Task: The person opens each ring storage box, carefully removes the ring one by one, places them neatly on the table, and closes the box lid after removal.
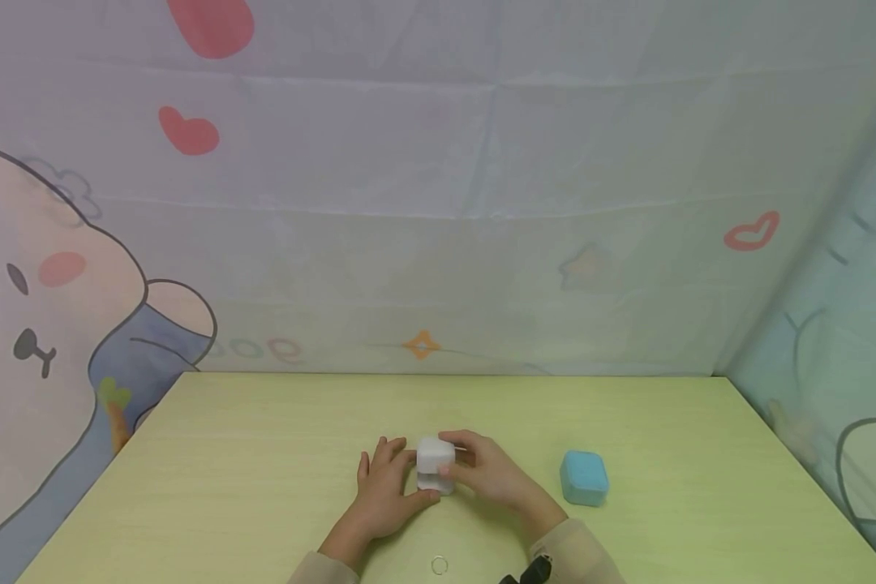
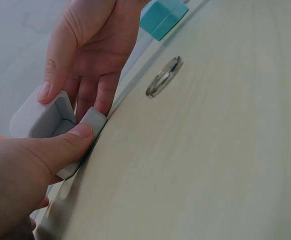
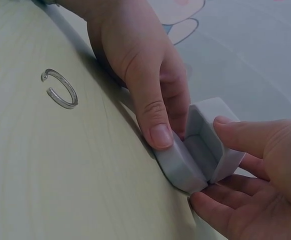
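Observation:
A small white ring box [image 1: 435,456] stands on the table between the two hands, its lid tilted partly open. My left hand [image 1: 388,496] holds the base, with the thumb on its front edge. The right hand [image 1: 502,477] pinches the lid [image 3: 219,120], thumb on one side and other fingers behind. Inside the box, a grey lining [image 3: 201,147] shows in the right wrist view. Nearer the table's front edge lies a silver ring [image 3: 71,92] with a gap in its band, touched by neither hand.
A light blue box [image 1: 584,478] with rounded corners sits on the table to the right of the right hand. The pale wooden tabletop [image 1: 263,454] ends at a printed cloth backdrop [image 1: 496,162]. A black object [image 1: 531,571] shows by the right sleeve.

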The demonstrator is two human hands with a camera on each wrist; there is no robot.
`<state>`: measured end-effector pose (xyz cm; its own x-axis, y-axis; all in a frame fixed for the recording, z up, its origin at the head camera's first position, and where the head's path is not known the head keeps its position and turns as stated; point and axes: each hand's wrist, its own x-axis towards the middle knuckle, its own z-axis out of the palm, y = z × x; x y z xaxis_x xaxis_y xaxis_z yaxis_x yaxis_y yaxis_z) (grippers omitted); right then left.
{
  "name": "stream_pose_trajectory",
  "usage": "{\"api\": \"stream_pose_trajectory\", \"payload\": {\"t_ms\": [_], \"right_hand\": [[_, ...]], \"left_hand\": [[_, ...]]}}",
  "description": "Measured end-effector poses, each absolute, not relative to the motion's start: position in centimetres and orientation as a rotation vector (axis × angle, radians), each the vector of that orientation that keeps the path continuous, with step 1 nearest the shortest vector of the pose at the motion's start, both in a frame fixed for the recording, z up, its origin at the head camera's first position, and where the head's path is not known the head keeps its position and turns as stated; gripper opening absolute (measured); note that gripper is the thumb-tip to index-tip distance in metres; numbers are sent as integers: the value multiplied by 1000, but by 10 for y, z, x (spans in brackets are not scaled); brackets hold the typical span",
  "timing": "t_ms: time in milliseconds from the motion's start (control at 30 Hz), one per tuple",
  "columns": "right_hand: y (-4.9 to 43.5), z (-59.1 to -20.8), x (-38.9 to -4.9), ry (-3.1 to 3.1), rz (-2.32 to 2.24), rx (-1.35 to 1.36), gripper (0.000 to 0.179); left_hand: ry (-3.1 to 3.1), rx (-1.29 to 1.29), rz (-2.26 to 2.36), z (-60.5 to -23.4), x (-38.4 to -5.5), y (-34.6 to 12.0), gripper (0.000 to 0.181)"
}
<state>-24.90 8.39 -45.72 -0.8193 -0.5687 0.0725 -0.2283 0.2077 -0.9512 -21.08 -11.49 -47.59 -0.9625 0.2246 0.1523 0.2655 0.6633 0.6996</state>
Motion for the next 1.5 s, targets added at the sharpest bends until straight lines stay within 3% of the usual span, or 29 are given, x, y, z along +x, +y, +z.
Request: {"api": "stream_pose_trajectory", "payload": {"t_ms": [567,1500], "right_hand": [[86,-455,-248,2213,-1614,-739,66],[87,-454,-248,2215,-1608,-731,62]], "left_hand": [[-2826,-416,-1193,-478,-213,-115,65],[-2827,-405,-1202,-479,-212,-114,66]]}}
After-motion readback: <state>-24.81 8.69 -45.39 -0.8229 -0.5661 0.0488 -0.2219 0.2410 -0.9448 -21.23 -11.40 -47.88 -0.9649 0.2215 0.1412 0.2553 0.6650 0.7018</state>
